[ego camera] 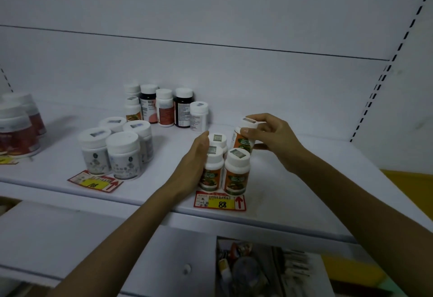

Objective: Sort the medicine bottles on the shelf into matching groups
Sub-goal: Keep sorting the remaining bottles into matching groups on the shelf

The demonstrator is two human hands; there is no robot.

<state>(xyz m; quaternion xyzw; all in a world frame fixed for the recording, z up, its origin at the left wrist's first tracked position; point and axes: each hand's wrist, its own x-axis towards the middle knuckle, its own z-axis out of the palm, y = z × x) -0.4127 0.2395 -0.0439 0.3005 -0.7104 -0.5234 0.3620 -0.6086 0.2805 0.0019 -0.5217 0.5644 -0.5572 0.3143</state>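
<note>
The shelf [293, 191] is showing a smooth, matt white painted surface. The orange-label bottles [235, 172] are presenting glossy printed labels under matt white plastic caps. The price tag [220, 201] is appearing as flat printed paper.

Four orange-label bottles [235, 174], four grey-label jars [124, 156], two dark bottles [184, 109], two price tags [220, 200].

The red-and-yellow price tag [220, 201] on the shelf edge [293, 226] reads "88".
</note>
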